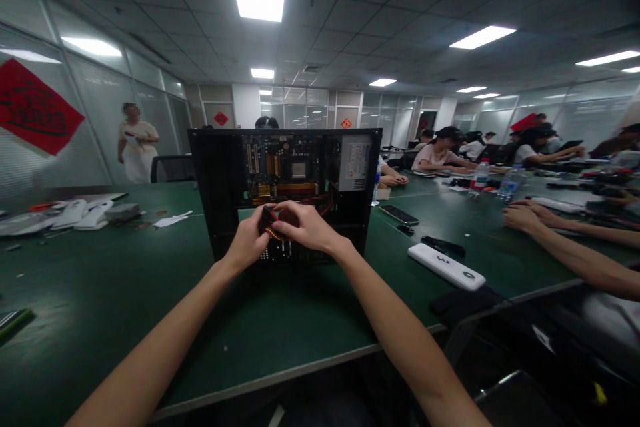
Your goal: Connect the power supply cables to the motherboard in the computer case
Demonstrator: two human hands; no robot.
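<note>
An open black computer case (215, 180) stands upright on the green table, its inside facing me. Within it are a motherboard (280, 153) and, at upper right, a silver power supply (354, 163). In front of the lower part of the case, my left hand (247, 238) and my right hand (305, 223) meet. Both are closed on a bundle of power cables (275, 233) with red, yellow and black wires. A dark piece, perhaps a connector, shows between the fingers. My hands partly hide the cables and the lower board.
On the green table (240, 333), a white numbered box (445, 267), a phone (399, 215) and bottles (480, 177) lie or stand to the right. A neighbour's hands (525, 215) rest farther right. Papers and white items (83, 213) are at left. Several people sit behind; one stands at left.
</note>
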